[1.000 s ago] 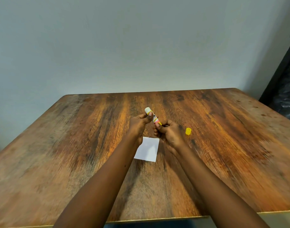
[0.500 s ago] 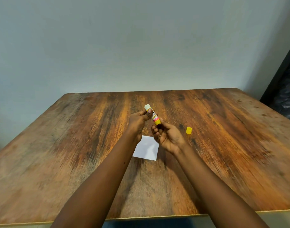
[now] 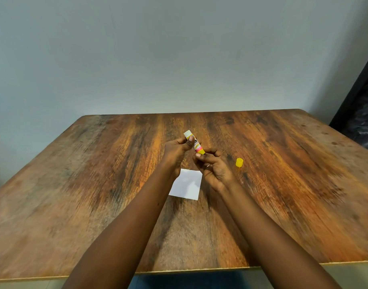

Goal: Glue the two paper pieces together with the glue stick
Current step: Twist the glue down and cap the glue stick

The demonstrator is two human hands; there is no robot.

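Note:
A yellow and pink glue stick is held in the air above the table, its white uncapped tip pointing up and away. My left hand grips its upper part with thumb and fingers. My right hand pinches its yellow base between the fingertips. Its yellow cap stands on the table to the right of my right hand. A white square of paper lies flat on the table below both hands. I can make out only one paper piece.
The wooden table reaches to a pale wall at the back. Its front edge runs along the bottom of the view. A dark object stands beyond the table's right corner.
My right hand has opened up and its fingers have shifted on the base of the glue stick. The stick has tilted slightly more upright. Paper and cap have not moved.

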